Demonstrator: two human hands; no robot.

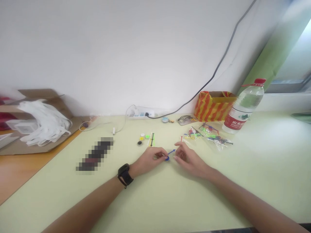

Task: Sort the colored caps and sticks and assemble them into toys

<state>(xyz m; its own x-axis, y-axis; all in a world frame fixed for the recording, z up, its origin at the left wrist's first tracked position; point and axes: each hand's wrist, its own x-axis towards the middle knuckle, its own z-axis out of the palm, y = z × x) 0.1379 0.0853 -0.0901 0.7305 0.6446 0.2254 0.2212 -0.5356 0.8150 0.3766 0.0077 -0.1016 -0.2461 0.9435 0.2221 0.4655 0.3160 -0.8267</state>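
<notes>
My left hand (152, 159), with a black watch (125, 175) on its wrist, pinches a small blue round piece (167, 158). A blue arrow-tipped stick (171, 151) slants up and right from that piece towards my right hand (188, 158). The right hand's fingers are curled but apart, just beside the stick's tip, with nothing seen between them. Beyond my left hand lie small white, yellow, green and black round pieces (141, 138), with black and green sticks (152, 139) next to them. A short red stick (181, 138) is behind my right hand.
Bags of colourful plastic parts (209, 131) lie at the right, before a striped bag (211, 108) and a water bottle (239, 111). A power strip (143, 113) stands by the wall. On the left are a pixelated dark object (96, 155) and a cardboard box with white straps (43, 123).
</notes>
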